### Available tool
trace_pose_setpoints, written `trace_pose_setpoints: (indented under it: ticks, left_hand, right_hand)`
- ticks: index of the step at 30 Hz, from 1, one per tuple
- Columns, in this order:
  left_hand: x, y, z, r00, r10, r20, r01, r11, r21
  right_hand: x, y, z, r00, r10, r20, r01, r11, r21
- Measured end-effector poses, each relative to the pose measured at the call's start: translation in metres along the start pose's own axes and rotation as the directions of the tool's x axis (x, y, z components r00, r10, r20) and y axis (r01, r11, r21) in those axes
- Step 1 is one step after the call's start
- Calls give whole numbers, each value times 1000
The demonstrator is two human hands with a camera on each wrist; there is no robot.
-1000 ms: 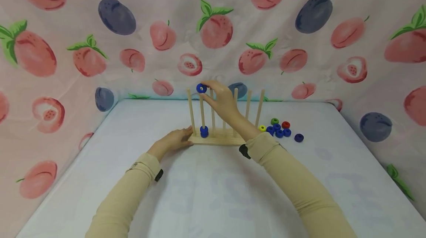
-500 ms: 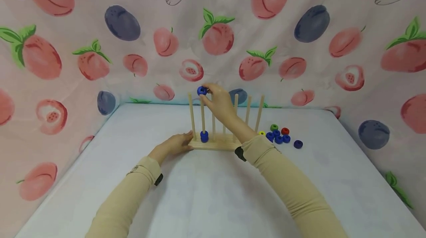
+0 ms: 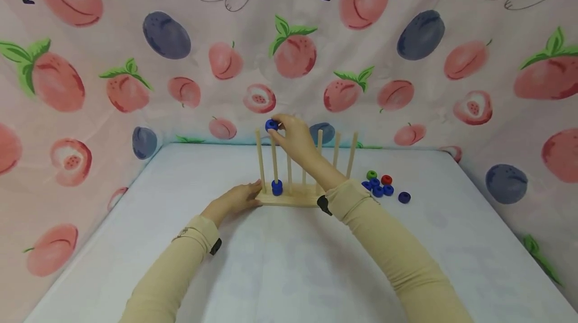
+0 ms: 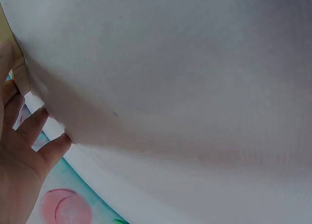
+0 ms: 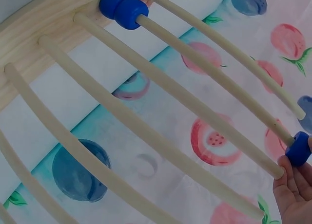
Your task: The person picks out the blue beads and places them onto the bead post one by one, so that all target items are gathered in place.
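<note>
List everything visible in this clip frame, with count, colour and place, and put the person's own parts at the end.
Wooden peg rack: one, pale wood, mid-table; seven upright pegs show.
Blue rings on peg: two, stacked at the foot of the second peg from the left.
Blue ring in hand: one, at the top of that same peg.
Loose rings: a cluster right of the rack; one green, one red, several blue, exact count unclear.
Dark blue ring: one, apart, right of the cluster.
Table: one, white surface.
Backdrop cloth: pink, printed with peaches and plums, behind and at both sides.
Left hand: rests against the rack's left end.
Right hand: pinches the blue ring in hand.
Sleeves: two, beige.
</note>
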State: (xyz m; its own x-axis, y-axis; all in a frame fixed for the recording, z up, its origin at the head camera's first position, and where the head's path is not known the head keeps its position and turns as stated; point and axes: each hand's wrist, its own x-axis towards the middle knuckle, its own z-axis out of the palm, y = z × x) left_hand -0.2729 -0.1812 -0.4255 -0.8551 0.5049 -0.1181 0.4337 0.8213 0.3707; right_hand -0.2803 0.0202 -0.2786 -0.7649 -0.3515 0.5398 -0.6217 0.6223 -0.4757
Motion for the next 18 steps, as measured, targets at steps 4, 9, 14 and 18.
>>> trace_pose_setpoints:
  ticks: [4, 9, 14, 18]
  left_hand:
    - [-2, 0, 0, 1000, -9, -6, 9, 1000, -14]
    - [-3, 0, 0, 1000, -12, 0, 12, 1000, -15]
    - [-3, -1, -2, 1000, 8, -14, -8, 1000, 3]
    - [-1, -2, -2, 1000, 18, -13, -18, 1000, -1]
  right_hand:
    - [3, -2, 0, 1000, 10, 27, -10, 1000, -3]
    - [6, -5, -2, 998, 29, 50, -29, 999, -13]
    - [8, -8, -4, 996, 66, 59, -63, 997, -55]
    - [7, -8, -6, 994, 94, 64, -89, 993, -77]
